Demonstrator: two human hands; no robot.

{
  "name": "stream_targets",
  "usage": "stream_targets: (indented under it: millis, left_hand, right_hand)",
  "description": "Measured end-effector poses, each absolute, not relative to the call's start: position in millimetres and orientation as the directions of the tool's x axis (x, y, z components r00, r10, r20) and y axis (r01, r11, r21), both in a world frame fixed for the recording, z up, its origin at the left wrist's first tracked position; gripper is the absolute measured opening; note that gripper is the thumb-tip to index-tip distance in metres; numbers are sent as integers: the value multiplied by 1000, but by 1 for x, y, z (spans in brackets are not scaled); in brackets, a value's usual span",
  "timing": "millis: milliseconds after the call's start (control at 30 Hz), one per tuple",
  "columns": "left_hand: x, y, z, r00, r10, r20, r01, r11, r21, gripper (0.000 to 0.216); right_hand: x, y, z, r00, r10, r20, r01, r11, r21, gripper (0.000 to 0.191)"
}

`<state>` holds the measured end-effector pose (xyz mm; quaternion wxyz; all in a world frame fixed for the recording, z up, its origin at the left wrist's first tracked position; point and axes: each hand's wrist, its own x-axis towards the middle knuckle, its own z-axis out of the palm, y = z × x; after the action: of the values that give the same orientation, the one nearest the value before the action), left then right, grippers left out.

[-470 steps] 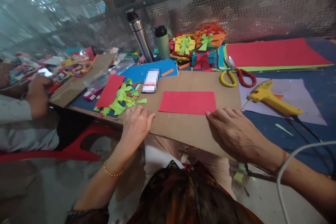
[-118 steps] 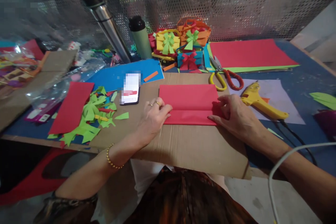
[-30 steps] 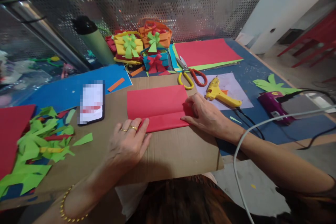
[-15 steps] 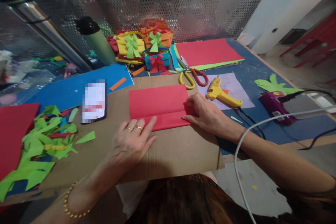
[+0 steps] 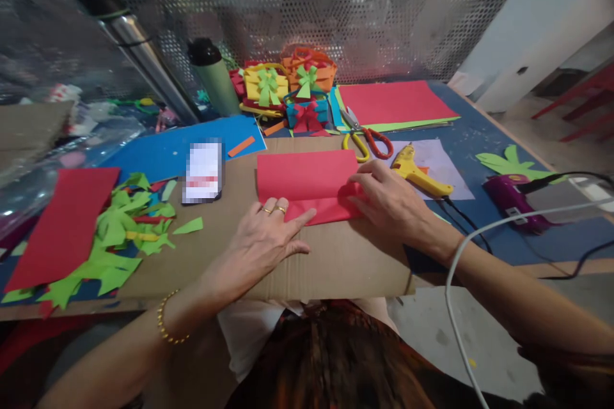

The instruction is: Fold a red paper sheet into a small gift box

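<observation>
A red paper sheet (image 5: 302, 182) lies on a brown cardboard board (image 5: 326, 262), its near edge folded up into a flap. My left hand (image 5: 263, 239) rests flat on the board, its fingers stretched out and pressing the flap's lower left part. My right hand (image 5: 386, 198) pinches and presses the folded right end of the red sheet. A gold bracelet is on my left wrist.
Scissors (image 5: 364, 137) and a yellow glue gun (image 5: 417, 169) lie just right of the sheet, a purple tool (image 5: 511, 201) further right. A phone (image 5: 204, 172), green paper scraps (image 5: 125, 230) and another red sheet (image 5: 62, 227) lie left. Paper baskets (image 5: 288, 86), two bottles and stacked paper stand behind.
My left hand slid right along the folded flap, and my right hand stayed on the sheet's right end. The view swung slightly left.
</observation>
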<state>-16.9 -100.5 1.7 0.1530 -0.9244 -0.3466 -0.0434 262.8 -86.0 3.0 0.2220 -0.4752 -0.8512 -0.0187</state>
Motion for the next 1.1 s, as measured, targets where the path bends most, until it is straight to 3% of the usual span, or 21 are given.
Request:
stream_targets:
  millis: [67,167,267,333,600,1100]
  left_hand:
    - [-16,-102,2,749,636,185,661,-704,-259,58]
    - [-16,-104,0,732,653,194,681,-692,-238,58]
    - [-15,-105,-1,714,671,201,701,-681,-213,57]
    - [-14,-109,-1,696,693,190,718,-662,-216,59]
    - [-11,-151,-22,554,803,218,828,-507,-238,100]
    - [-7,-164,-39,473,819,325,880,-461,-117,97]
  right_hand:
    - [252,-95,8,-559,740,373,775,627,-83,24]
    - [234,-113,7,-714,638,289,650,757,-64,30]
    - [224,-128,-5,-739,616,275,630,776,-45,55]
    - [223,-132,-13,-732,623,275,639,768,-40,62]
    - [226,-132,-24,-719,596,357,638,770,1,55]
    - [227,-133,-26,-692,581,428,649,761,15,53]
